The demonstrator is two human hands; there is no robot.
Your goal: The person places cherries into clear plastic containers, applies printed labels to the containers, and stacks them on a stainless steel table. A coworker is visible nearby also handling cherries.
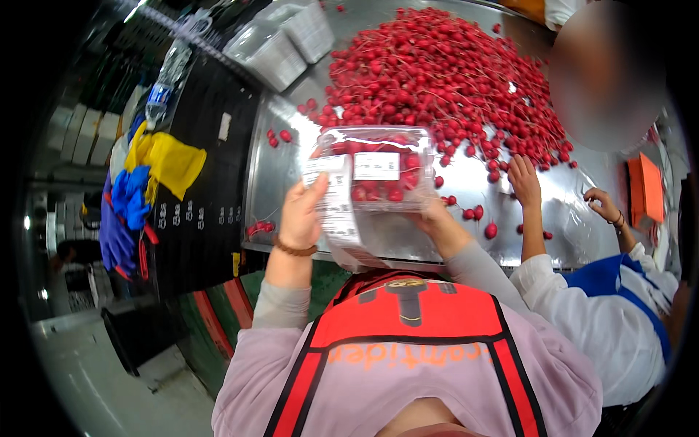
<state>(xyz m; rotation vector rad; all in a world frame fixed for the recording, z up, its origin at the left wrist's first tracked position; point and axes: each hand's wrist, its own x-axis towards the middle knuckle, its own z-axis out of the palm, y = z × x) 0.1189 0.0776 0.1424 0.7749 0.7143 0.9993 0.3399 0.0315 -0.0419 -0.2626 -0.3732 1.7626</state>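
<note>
I hold a clear plastic clamshell container (382, 188) of red radishes above the metal table's front edge. A white printed label (377, 166) sits on its closed lid. My left hand (304, 214) is at the container's left side, its thumb pressing a strip of printed labels (339, 218) that hangs toward my lap. Whether the left fingers also support the container is hidden. Around the lower right corner is my right hand (439, 225), its fingers mostly out of sight under the container. Beyond lies a large heap of red radishes (420, 71).
Stacked clear plastic containers (267, 52) stand at the table's (278, 180) back left. Blue gloves (131, 196), a yellow glove (175, 158) and a plastic bottle (159, 98) lie by a black surface (202, 180). At right, a co-worker's hand (525, 180) reaches to the heap, near an orange box (645, 191).
</note>
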